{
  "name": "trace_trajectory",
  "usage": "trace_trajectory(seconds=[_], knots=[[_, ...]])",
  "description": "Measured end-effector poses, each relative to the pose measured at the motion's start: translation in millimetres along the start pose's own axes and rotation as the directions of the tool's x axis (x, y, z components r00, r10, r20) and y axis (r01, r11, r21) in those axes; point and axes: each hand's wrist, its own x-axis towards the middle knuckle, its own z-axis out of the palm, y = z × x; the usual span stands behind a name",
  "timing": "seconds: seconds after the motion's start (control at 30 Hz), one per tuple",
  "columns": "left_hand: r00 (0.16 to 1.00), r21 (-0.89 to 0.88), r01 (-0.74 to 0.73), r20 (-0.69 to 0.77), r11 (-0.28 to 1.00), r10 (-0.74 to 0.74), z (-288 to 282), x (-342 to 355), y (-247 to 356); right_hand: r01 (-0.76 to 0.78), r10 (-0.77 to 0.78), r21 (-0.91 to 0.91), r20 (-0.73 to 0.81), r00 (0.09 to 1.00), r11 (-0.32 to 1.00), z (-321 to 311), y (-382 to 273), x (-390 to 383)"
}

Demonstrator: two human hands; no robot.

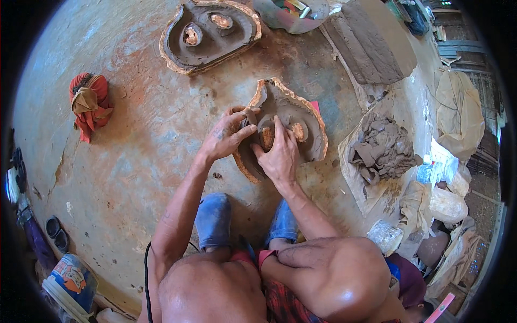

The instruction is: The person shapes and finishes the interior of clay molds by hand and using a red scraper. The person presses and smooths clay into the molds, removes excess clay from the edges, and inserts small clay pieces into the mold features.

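Note:
A mould (318, 107) with a rough orange-brown edge lies on the floor in front of me, lined with dark grey clay. Two oval clay collars with orange-brown centres rise inside it; the right one (300, 129) shows plainly, the left one is partly covered by my fingers. My left hand (226, 133) is at the mould's left edge, its fingers and thumb closed around a small piece of clay (250, 116). My right hand (280, 154) reaches over the near side, thumb and index finger spread, touching the clay around the left collar.
A second clay-lined mould (210, 59) lies farther off, beside a shallow basin (291, 19). On the right are a clay slab (366, 46) and a heap of soft clay (385, 145) on a sheet. A red cloth bundle (90, 105) sits left. My blue shoes (212, 218) are close to the mould.

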Motion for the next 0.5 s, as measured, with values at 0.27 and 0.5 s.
trace_trajectory(seconds=[0.27, 0.5], knots=[[0.997, -0.083, 0.068, 0.026, 0.994, -0.066, -1.1, 2.9, 4.3, -0.03, 0.026, -0.067, -0.05, 0.998, 0.997, -1.4, -10.2, 10.5], [0.995, -0.075, 0.101, 0.013, 0.992, -0.1, -2.9, 0.4, 3.8, -0.101, 0.114, -0.153, 0.079, 0.99, 0.983, -13.6, -26.5, 22.7]])
